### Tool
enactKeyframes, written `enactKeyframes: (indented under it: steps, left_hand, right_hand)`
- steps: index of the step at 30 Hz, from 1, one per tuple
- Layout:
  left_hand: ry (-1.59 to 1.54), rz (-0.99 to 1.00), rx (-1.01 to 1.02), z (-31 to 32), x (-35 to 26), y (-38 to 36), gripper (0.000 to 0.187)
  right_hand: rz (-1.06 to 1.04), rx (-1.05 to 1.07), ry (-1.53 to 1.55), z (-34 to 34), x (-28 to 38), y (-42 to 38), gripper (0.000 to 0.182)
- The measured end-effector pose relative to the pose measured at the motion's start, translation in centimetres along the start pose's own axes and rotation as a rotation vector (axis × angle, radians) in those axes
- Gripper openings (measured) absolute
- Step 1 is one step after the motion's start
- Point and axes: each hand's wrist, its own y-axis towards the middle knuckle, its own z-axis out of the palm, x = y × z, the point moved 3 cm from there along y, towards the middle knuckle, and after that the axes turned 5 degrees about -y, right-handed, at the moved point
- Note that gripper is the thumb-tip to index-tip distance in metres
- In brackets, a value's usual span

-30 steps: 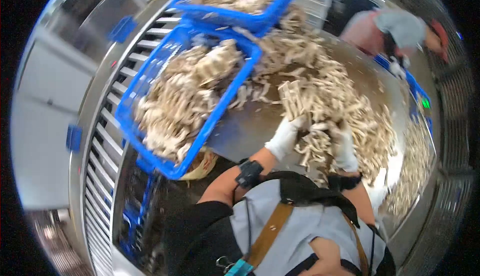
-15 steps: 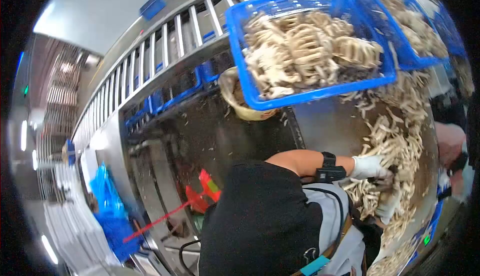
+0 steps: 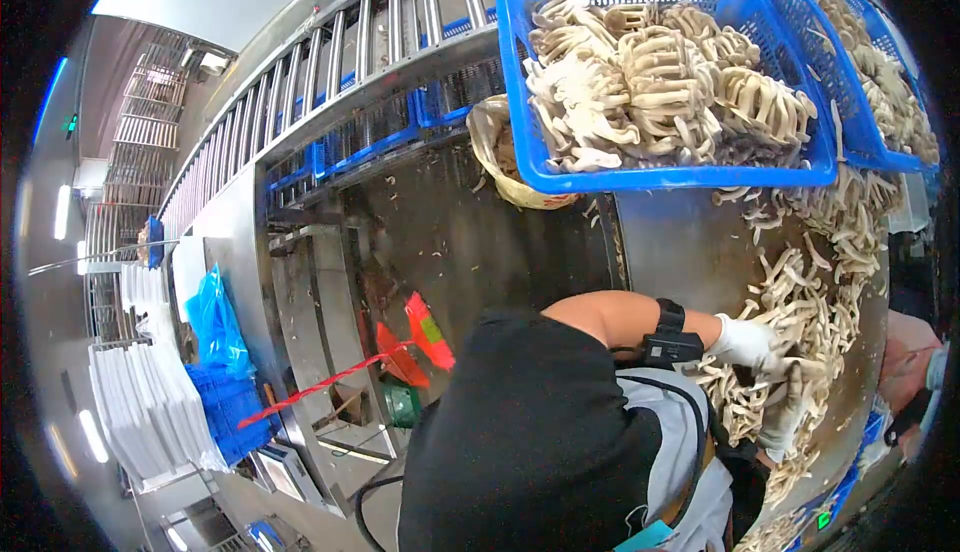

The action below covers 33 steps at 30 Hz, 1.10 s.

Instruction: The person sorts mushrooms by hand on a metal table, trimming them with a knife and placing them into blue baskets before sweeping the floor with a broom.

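My left hand (image 3: 742, 340), in a white glove with a black band and device on the wrist, reaches into a long heap of pale, long-stemmed mushrooms (image 3: 825, 317) on the metal table (image 3: 665, 247). Its fingers curl down around mushrooms and are partly lost among them. Close below it, my right hand (image 3: 783, 430), also white-gloved, lies in the same heap. Mushrooms and my clothing cover part of it, so its fingers do not show clearly. Beyond the left hand, a blue basket (image 3: 690, 178) holds clustered mushrooms.
A second blue basket (image 3: 835, 82) of mushrooms stands beside the first. A roller conveyor (image 3: 330, 62) runs along the upper left. Under it sits a lined bucket (image 3: 495, 157). Across the table are another person's arm and sleeve (image 3: 910, 352). A red-handled tool (image 3: 325, 392) lies at left.
The view has shifted, so the baskets sit farther right and a little higher. Both my hands remain in the mushroom heap, with the left one slightly moved. The other person's arm has shifted.
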Motion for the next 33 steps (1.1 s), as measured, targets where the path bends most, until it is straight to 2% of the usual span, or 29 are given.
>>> enactKeyframes:
  steps: [1,2,3,5,6,7,9,10,13,14,17,19,22,23,26,27,30,31,33]
  left_hand:
    - [-0.23,-0.074,-0.163,-0.5,0.2,0.1,0.035]
    - [-0.456,-0.15,-0.325,-1.4,-0.7,-0.5,0.033]
    - [-0.421,-0.209,-0.264,-2.0,-1.4,-0.9,0.041]
    - [-0.112,-0.095,0.057,-0.5,-1.5,-0.4,0.042]
    - [0.042,-0.038,0.219,0.5,-1.6,-0.6,0.042]
    - [0.062,0.004,0.2,0.7,-2.0,-0.8,0.044]
    - [-0.003,-0.13,0.065,0.1,-2.1,-0.8,0.045]
    - [-0.033,-0.197,-0.002,-0.3,-1.9,-0.8,0.045]
    - [0.01,0.056,-0.198,-0.4,0.6,0.3,0.053]
    - [0.036,0.016,-0.183,-0.5,1.7,0.9,0.053]
    - [0.097,-0.095,-0.159,-0.7,3.6,1.7,0.054]
    - [0.181,-0.082,-0.162,-1.1,2.4,1.1,0.051]
    - [0.129,-0.089,-0.186,-1.2,2.7,0.7,0.05]
    - [0.068,-0.182,-0.2,-1.3,3.1,0.7,0.048]
    - [0.093,-0.262,-0.222,-2.3,2.1,0.1,0.044]
    - [0.115,-0.244,-0.299,-2.0,3.6,0.7,0.04]
    - [0.136,-0.218,-0.307,-2.8,3.6,0.1,0.038]
    - [0.12,-0.179,-0.36,-2.6,5.3,0.7,0.038]
    - [0.205,-0.227,-0.309,-3.0,5.9,0.8,0.039]
  right_hand:
    - [-0.008,-0.022,-0.014,-1.1,-0.9,0.0,0.042]
    - [-0.212,-0.014,-0.252,-1.6,-1.2,-0.1,0.042]
    - [-0.418,-0.055,-0.485,-1.8,-1.0,-0.3,0.042]
    - [-0.582,0.108,-0.703,-1.1,-0.1,-0.2,0.041]
    - [-0.39,0.113,-0.511,-0.7,-0.7,-0.1,0.041]
    - [-0.202,0.083,-0.281,-0.4,-1.4,0.0,0.04]
    - [0.06,-0.009,0.045,-1.0,-2.7,0.4,0.039]
    - [0.037,-0.03,-0.027,-1.4,-2.8,0.4,0.038]
    - [-0.078,-0.05,-0.555,-2.4,-1.0,0.1,0.041]
    - [0.082,-0.013,-0.509,-2.2,-0.4,0.0,0.043]
    - [-0.227,-0.178,-0.624,-1.6,0.8,-0.5,0.043]
    - [-0.177,-0.116,-0.697,-1.4,1.7,-0.8,0.042]
    - [-0.122,-0.089,-0.585,-1.9,0.5,-0.8,0.039]
    - [-0.046,-0.063,-0.543,-2.2,0.1,-0.7,0.039]
    - [0.126,-0.204,-0.23,-2.6,-1.1,-0.2,0.04]
    - [0.173,-0.285,-0.093,-2.6,-1.9,0.1,0.041]
    - [0.103,-0.311,-0.975,-3.9,-2.3,0.5,0.043]
    - [-0.091,-0.366,-1.242,-3.7,-2.0,0.1,0.043]
    - [-0.22,-0.302,-1.001,-1.9,-1.7,0.3,0.046]
